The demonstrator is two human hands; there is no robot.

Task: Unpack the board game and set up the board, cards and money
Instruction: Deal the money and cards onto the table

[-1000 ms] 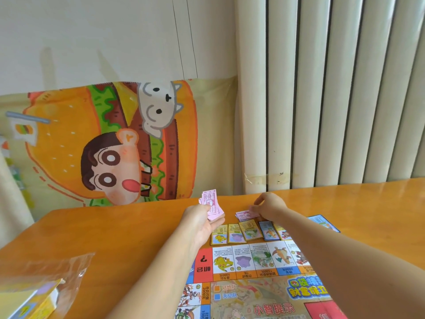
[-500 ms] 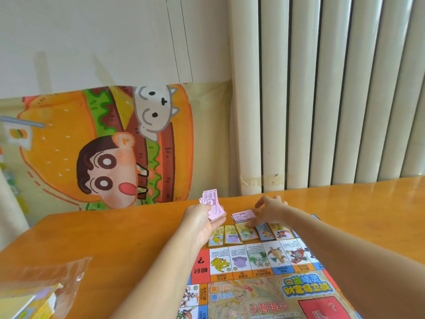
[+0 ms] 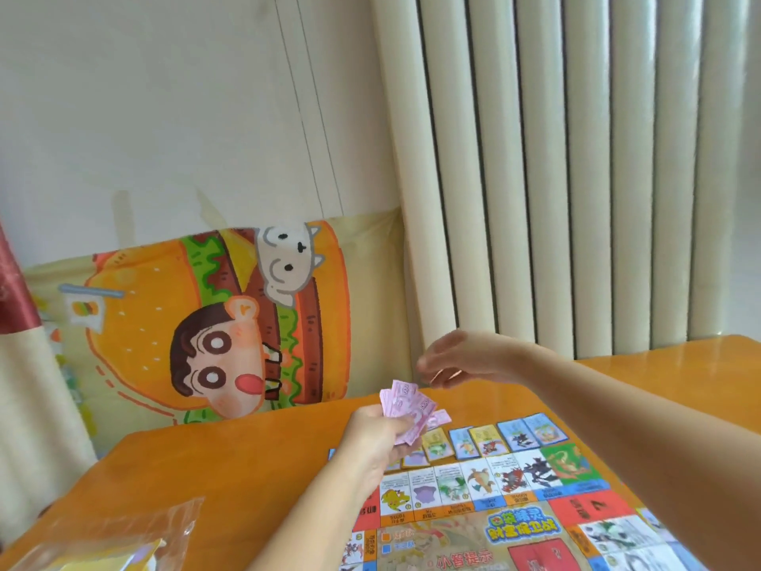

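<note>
Beyond the board's [image 3: 514, 529] far edge, the right hand [image 3: 457, 358] had risen from the laid note [image 3: 440, 418], fingers loose and empty. The left hand [image 3: 379, 438] fingers clamped the money stack [image 3: 405, 410]; more notes remained to deal.

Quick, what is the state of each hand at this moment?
Left hand: holds the stack of pink money notes.
Right hand: in the air, fingers loosely curled, open, nothing visible in it.

The left hand [image 3: 372, 436] grips a fan of pink paper banknotes [image 3: 405, 405] over the orange wooden bench [image 3: 230, 467] — the right hand [image 3: 461, 358], blurred, hovers beyond, fingers loosely curled. Picture cards [image 3: 486, 440] line the far edge of the colourful game board [image 3: 514, 525].
</note>
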